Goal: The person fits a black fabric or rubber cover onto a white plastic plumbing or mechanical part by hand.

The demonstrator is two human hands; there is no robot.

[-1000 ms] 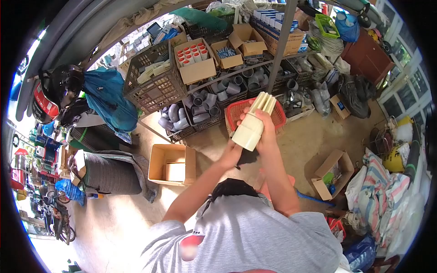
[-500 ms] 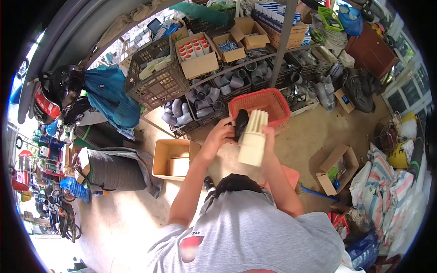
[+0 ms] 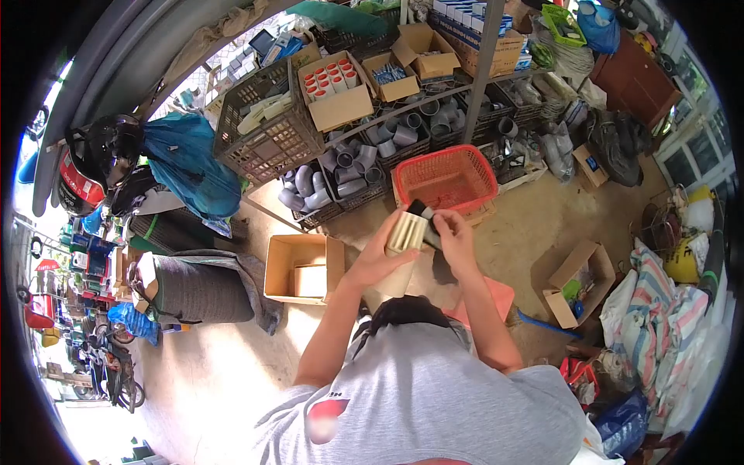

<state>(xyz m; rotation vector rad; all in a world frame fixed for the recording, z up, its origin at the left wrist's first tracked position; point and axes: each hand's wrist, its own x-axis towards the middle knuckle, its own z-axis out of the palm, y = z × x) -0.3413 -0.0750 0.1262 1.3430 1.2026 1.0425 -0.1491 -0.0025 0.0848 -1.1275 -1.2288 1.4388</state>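
Part (image 3: 408, 232) (cream) btwn L fingers (image 3: 387, 228)

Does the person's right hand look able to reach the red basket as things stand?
Probably yes: the red basket sits just beyond the right hand with its top uncovered, though that hand seems occupied with a black item.

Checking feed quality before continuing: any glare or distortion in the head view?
Head view: glare washes out the floor at lower left; fisheye distortion seems to bow the grey pipes at upper left; black fills the corners; ridges on the cream piece are readable.
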